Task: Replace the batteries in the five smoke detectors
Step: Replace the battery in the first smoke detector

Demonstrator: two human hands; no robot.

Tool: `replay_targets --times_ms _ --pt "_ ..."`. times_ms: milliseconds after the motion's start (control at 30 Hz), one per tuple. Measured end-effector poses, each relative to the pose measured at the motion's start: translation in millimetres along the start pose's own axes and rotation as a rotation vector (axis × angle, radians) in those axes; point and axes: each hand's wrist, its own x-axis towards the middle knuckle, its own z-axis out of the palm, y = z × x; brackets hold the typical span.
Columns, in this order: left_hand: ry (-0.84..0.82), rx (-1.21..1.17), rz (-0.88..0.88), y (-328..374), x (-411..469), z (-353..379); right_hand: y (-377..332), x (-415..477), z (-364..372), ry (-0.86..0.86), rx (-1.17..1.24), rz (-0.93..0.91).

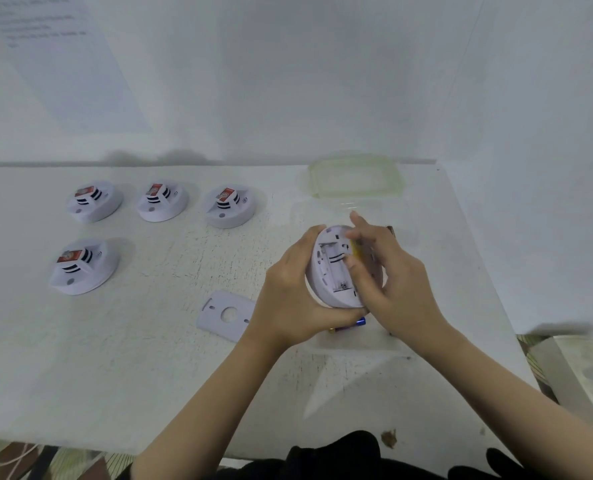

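While its open back is turned toward the viewer, the smoke detector (336, 298) is gripped at its left rim by the left hand (290, 296), exposing the battery bay (333, 268). A yellow battery (356, 251) is pinched at the bay by the right hand (392, 277). The mounting plate (224, 315) and a loose battery (359, 321) are laid near on the table (149, 358). Four further detectors (94, 201) are ranged far left, red labels (67, 257) unreadable; wall sheet (63, 64) likewise.

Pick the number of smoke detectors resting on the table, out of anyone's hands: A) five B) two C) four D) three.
C: a back row of three detectors and a front detector rest on the table; the fifth detector is gripped by the left hand and right hand.
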Motion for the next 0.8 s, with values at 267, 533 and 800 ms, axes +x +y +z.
replay_targets --times_ms 267,533,800 --pt "0.014 -0.02 -0.076 -8 -1 -12 -1 4 -9 -0.013 -0.004 0.062" --pt "0.041 -0.172 -0.112 -12 -20 -33 -31 8 -12 -0.089 0.432 0.448" --pt "-0.025 -0.114 -0.211 -27 -30 -71 -48 9 23 -0.003 0.394 0.527"
